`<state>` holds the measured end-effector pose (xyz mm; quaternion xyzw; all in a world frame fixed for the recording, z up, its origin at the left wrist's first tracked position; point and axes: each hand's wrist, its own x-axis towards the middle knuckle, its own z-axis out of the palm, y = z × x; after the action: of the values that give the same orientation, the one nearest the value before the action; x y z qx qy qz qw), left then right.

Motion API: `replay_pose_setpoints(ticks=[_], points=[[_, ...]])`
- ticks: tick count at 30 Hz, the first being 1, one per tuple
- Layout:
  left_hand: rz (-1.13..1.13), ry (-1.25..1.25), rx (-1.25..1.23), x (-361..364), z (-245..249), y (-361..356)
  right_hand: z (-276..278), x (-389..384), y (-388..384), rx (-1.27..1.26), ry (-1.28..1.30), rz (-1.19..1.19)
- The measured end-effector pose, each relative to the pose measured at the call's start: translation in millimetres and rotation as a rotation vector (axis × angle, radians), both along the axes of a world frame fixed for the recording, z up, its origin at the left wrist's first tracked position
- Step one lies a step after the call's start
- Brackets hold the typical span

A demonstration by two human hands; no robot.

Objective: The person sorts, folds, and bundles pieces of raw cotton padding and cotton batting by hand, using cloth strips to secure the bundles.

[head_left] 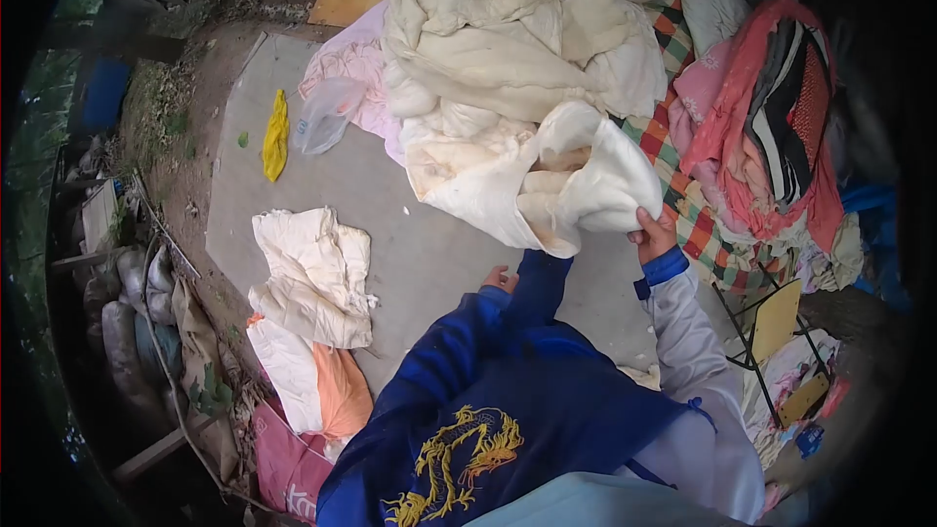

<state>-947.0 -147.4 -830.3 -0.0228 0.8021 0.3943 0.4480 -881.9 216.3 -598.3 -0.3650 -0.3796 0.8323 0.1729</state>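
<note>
Head view shows me two hands out in front. The right hand [652, 234] grips the edge of a big white cloth [586, 181], with its fingers pressed together on the fold. The cloth hangs off a tall pile [508, 39] of white bedding. It sits just past both hands, over the grey floor [410, 244].

The left hand [501, 279] is lower, just under the bottom edge of the cloth. I see only a bit of it past the blue sleeve [537, 283]. I cannot tell if its fingers are spread or closed, or if they touch the cloth.

A clear bag [327, 112] lies on the floor, just left of the pile. I cannot tell what is in it. A yellow rag [277, 135] lies near it. Grey sacks [122, 303] sit at the far left and look stuffed, but I cannot see inside them. A red bag [288, 473] is at the bottom, and I cannot see inside it either.

Cream sheets [312, 278] lie crumpled on the floor, left of the left hand. An orange cloth [342, 390] lies beside them. Right of the pile is a checked blanket [683, 210] with pink clothes [771, 117] heaped on it. A chair [776, 317] stands below those.
</note>
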Motion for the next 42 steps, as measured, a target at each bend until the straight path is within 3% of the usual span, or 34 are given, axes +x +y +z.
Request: replay_pose_setpoints(ticks=[2, 4, 6, 7, 10, 12, 15, 17, 19, 21, 24, 27, 31, 34, 36, 38, 39, 42], points=[[0.122, 0.221, -0.139, -13.3, 34.5, 15.9, 69.6, 27.5, -15.7, 0.061, 0.183, 0.020], [0.221, 0.989, -0.066, -23.7, -18.6, 18.2, 147.2, 65.2, -43.9, 0.149, 0.321, -0.037], [0.188, 0.782, 0.149, -43.6, 80.1, 54.6, 201.1, 120.8, -67.5, 0.280, 0.452, -0.136], [0.173, 0.815, 0.215, -46.2, 116.0, 66.3, 211.0, 159.3, -74.4, 0.376, 0.555, -0.132], [0.281, 1.213, 0.244, -51.2, 239.4, 92.2, 259.2, 269.7, -117.3, 0.563, 0.615, -0.321], [0.350, 1.429, 0.203, -46.0, 320.8, 98.8, 265.1, 349.4, -126.8, 0.498, 0.871, -0.197], [-0.400, 0.697, 0.682, -40.1, 349.1, 128.5, 277.5, 421.6, -170.6, 0.571, 0.851, -0.400], [-0.996, 0.670, 0.075, 30.8, 303.1, 151.5, 281.7, 438.1, -206.1, 0.581, 0.812, -0.540], [-1.171, 0.665, 0.023, 83.0, 243.6, 144.9, 290.6, 433.0, -241.7, 0.499, 0.670, -0.784], [-1.036, 0.626, 0.213, 139.4, 181.4, 118.9, 304.0, 413.0, -272.3, 0.321, 0.416, -1.140], [-0.830, 0.448, 0.430, 159.3, 144.6, 66.8, 275.9, 466.2, -297.8, 0.465, 0.559, -0.822], [-0.560, 0.093, 0.462, 71.8, 130.7, 3.4, 231.1, 518.0, -330.2, 0.443, 0.165, -1.220], [-0.107, -0.309, 0.490, -77.0, 116.0, -97.8, 137.9, 532.9, -380.7, 0.279, -0.255, -1.325], [0.091, -0.470, 0.500, -122.3, 113.6, -162.9, 48.7, 511.1, -442.9, -0.009, -0.464, -1.425], [0.177, -0.541, 0.514, -136.1, 118.7, -203.4, -7.9, 499.4, -492.0, -0.322, -0.491, -1.620], [0.238, -0.602, 0.542, -149.7, 131.8, -233.4, -68.9, 508.6, -569.9, -0.442, -0.490, -1.609], [0.252, -0.629, 0.569, -157.5, 136.6, -244.0, -69.9, 489.7, -585.7, -0.538, -0.469, -1.744], [0.257, -0.709, 0.677, -180.1, 153.3, -252.8, -68.7, 446.5, -627.5, -0.752, -0.432, -1.829]])
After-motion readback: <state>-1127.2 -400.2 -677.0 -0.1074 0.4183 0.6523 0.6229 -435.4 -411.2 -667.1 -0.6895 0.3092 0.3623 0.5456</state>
